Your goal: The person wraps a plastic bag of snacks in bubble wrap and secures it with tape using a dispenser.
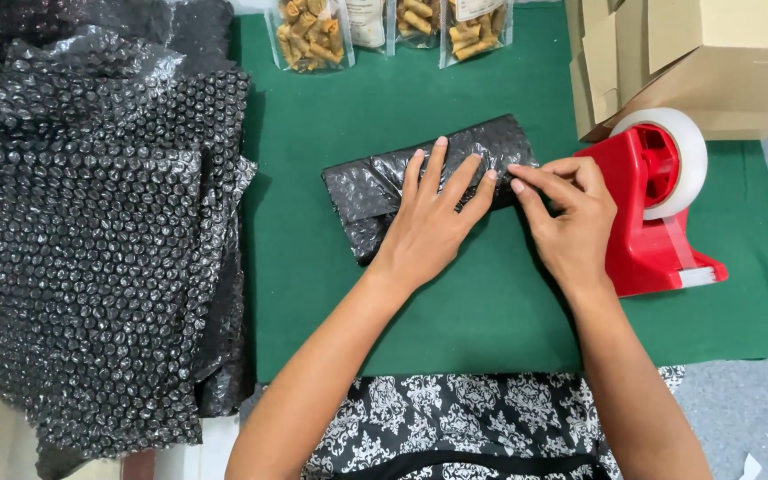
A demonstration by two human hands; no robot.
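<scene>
A small parcel wrapped in black bubble wrap point(375, 187) lies tilted on the green mat point(491, 302). My left hand point(433, 218) lies flat on top of it, fingers spread, pressing the wrap down. My right hand point(566, 218) sits at the parcel's right end, with fingertips pinching the folded edge of the wrap there. The contents of the parcel are hidden by the wrap.
A pile of black bubble wrap sheets point(100, 249) covers the left side. A red tape dispenser point(660, 209) with a white roll stands right of my right hand. Clear snack pouches point(313, 36) line the far edge. Cardboard boxes point(695, 53) fill the far right corner.
</scene>
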